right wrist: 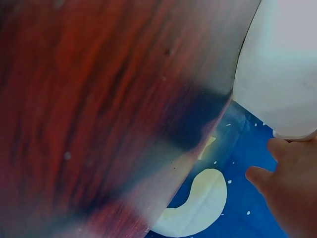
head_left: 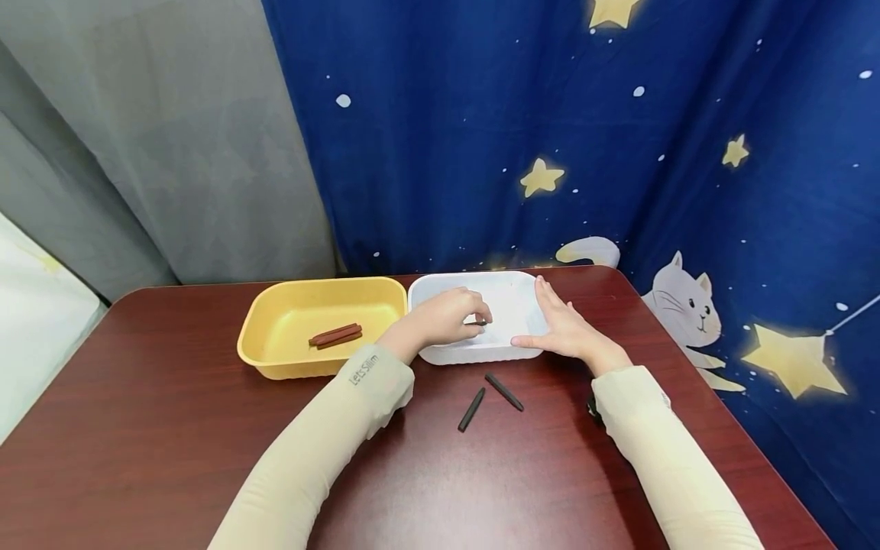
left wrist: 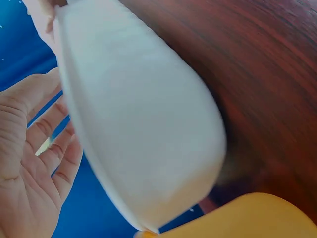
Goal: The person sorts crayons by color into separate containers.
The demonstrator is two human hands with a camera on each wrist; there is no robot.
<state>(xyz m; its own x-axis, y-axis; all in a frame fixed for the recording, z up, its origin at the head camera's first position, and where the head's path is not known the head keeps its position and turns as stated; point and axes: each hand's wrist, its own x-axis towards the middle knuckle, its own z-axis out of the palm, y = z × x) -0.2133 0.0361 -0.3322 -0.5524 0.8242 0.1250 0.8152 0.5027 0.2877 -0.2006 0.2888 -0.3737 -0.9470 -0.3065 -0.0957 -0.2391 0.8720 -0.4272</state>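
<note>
A white plastic bin stands at the table's back edge. My left hand reaches over it with fingers bent, pinching a small dark crayon that is mostly hidden. The left wrist view shows the left hand beside the bin's rim, with no crayon visible. My right hand rests on the bin's right end, fingers straight and thumb spread across the front rim. Two black crayons, one left and one right, lie on the table in front of the bin.
Left of the white bin, close against it, stands a yellow bin with reddish-brown crayons inside. Both bins are on a dark red wooden table. Behind it hang a grey curtain and a blue star-patterned curtain.
</note>
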